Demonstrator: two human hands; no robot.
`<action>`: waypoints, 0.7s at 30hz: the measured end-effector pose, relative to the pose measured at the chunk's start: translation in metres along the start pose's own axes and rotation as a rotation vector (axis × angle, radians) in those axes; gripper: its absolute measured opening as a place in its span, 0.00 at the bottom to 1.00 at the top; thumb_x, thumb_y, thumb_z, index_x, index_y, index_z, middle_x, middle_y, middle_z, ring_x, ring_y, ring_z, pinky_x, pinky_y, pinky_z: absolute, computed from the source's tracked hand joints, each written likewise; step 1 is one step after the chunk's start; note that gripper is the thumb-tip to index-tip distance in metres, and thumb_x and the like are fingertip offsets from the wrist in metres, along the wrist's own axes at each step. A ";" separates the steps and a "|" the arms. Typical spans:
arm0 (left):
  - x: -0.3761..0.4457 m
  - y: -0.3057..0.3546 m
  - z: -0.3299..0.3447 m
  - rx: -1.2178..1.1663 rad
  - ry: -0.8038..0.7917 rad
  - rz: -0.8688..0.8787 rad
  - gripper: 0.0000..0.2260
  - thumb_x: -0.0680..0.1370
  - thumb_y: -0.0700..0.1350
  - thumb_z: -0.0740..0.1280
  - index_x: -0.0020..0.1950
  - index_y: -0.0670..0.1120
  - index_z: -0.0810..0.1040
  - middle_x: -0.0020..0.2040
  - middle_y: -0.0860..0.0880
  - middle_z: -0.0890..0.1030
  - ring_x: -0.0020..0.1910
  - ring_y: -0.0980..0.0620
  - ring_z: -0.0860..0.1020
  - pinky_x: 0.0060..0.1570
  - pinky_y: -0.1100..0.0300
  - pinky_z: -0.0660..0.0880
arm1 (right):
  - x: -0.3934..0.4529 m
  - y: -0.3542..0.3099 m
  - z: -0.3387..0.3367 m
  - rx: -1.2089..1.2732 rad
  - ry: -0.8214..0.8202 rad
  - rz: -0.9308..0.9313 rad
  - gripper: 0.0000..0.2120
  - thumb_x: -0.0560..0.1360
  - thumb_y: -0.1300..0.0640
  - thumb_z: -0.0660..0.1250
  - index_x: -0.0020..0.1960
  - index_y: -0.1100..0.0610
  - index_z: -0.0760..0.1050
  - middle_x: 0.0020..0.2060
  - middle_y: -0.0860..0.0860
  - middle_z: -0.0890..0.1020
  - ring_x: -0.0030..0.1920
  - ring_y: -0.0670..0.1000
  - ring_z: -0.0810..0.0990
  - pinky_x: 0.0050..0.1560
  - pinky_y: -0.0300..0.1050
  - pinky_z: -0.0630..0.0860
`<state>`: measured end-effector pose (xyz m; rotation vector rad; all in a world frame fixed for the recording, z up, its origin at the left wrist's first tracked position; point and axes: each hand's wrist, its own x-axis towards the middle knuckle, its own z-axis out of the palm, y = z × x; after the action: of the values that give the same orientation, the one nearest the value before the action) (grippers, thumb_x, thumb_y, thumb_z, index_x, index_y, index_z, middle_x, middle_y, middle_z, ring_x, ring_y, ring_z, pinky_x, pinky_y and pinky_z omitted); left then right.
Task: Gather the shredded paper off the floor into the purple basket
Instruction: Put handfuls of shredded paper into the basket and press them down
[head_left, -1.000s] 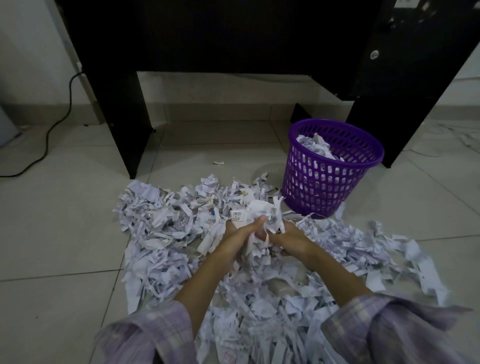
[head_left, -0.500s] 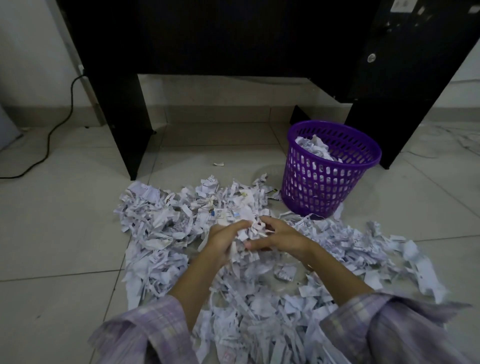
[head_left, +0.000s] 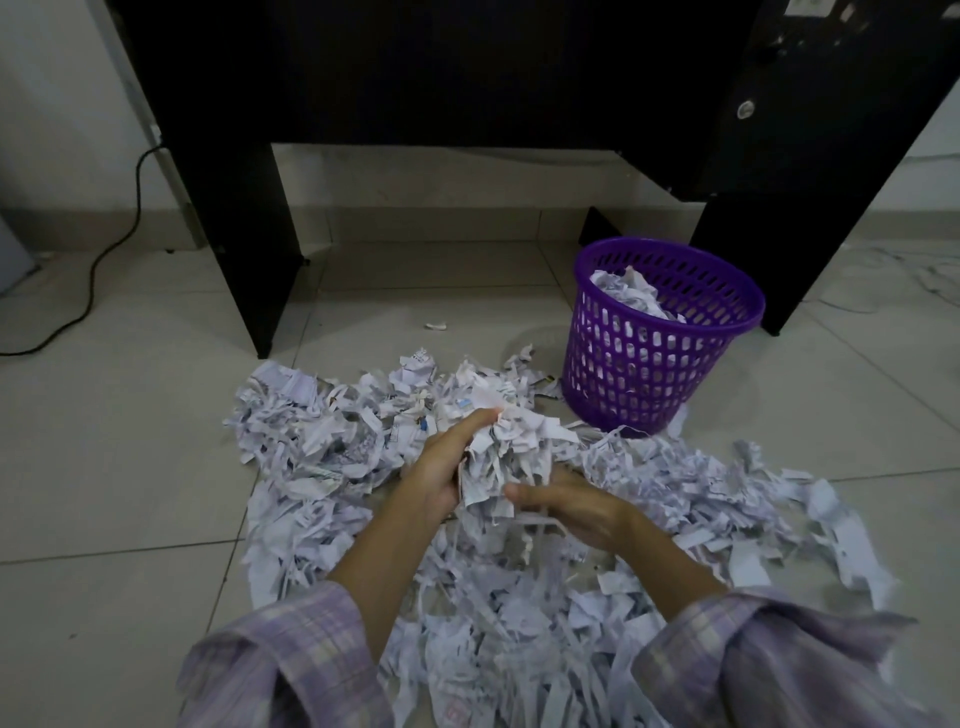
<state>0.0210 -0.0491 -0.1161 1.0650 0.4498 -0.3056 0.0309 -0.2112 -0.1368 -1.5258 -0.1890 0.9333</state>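
Note:
A wide heap of white shredded paper (head_left: 322, 447) covers the floor tiles in front of me. My left hand (head_left: 441, 467) and my right hand (head_left: 566, 506) hold a bunch of shreds (head_left: 511, 447) between them, lifted a little above the heap. The left hand's fingers curl round the bunch from the left; the right hand cups it from below and the right. The purple basket (head_left: 639, 374) stands upright on the floor beyond and to the right of the bunch, with some shredded paper (head_left: 631, 291) inside it.
A black desk (head_left: 415, 78) stands over the far floor, its left panel (head_left: 244, 249) beside the heap and its right panel (head_left: 779, 234) just behind the basket. A black cable (head_left: 93, 270) runs across the floor at far left. One stray scrap (head_left: 436, 326) lies under the desk.
Both hands dipped into the heap half a second ago and now come up again with a larger bunch of shreds held between them.

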 end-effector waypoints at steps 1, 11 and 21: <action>0.002 -0.002 0.000 -0.019 0.007 -0.002 0.08 0.73 0.45 0.71 0.50 0.42 0.82 0.51 0.40 0.84 0.51 0.42 0.82 0.51 0.50 0.79 | 0.000 0.002 0.001 0.038 -0.015 0.008 0.31 0.64 0.51 0.74 0.65 0.57 0.71 0.45 0.47 0.86 0.47 0.48 0.84 0.55 0.47 0.78; 0.012 -0.018 -0.005 0.045 0.214 0.045 0.35 0.67 0.52 0.77 0.68 0.41 0.69 0.50 0.44 0.82 0.42 0.49 0.82 0.29 0.61 0.78 | 0.001 -0.008 0.000 0.302 0.076 0.039 0.09 0.76 0.55 0.69 0.55 0.56 0.79 0.35 0.47 0.83 0.35 0.46 0.82 0.44 0.44 0.81; 0.010 -0.034 0.002 0.192 0.260 0.253 0.34 0.68 0.51 0.77 0.71 0.49 0.67 0.65 0.49 0.77 0.59 0.48 0.77 0.59 0.50 0.76 | 0.018 -0.024 -0.006 0.436 0.117 0.108 0.32 0.68 0.35 0.70 0.65 0.54 0.76 0.59 0.58 0.81 0.59 0.60 0.80 0.61 0.63 0.73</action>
<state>0.0151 -0.0665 -0.1463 1.3426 0.5186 0.0166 0.0560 -0.1996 -0.1235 -1.1880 0.1749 0.8976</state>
